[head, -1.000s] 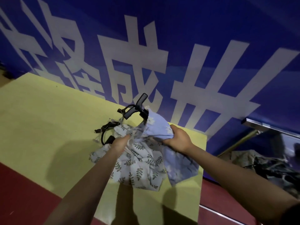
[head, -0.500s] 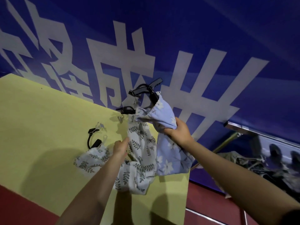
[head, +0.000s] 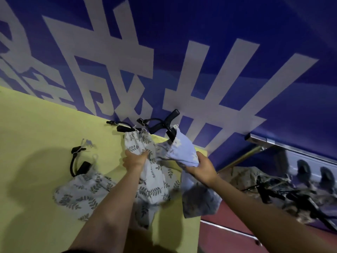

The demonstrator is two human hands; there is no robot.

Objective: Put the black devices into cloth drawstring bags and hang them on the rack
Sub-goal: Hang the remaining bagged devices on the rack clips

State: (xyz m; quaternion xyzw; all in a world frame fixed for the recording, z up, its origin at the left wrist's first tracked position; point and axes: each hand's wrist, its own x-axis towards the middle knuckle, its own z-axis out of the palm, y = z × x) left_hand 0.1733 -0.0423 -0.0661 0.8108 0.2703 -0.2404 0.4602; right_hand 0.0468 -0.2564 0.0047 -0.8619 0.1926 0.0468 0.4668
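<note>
Progress looks partial: three bags already have black devices in them, but none of these three hangs on the rack yet. The left hand (head: 135, 158) grips the leaf-print bag (head: 145, 172) near its upper part and holds it above the bench (head: 36, 128); a black device (head: 122, 127) sticks out of its mouth. The right hand (head: 202, 169) grips the pale blue bag (head: 182, 149), and a second black device (head: 162, 124) stands out of its top, so neither bag seems pulled closed. A third leaf-print bag (head: 82, 192) lies on the bench to the left, with a curved black device (head: 78, 164) half out of it. I judge that what is left is to push the devices fully in, draw the strings and hang the bags. The rack (head: 291, 148) is at the right, beside the blue wall (head: 237, 33) with white letters, and some dark things already hang on it; below it lies a heap of more bags and devices (head: 273, 190). The protruding device arms may catch on the cloth.
</note>
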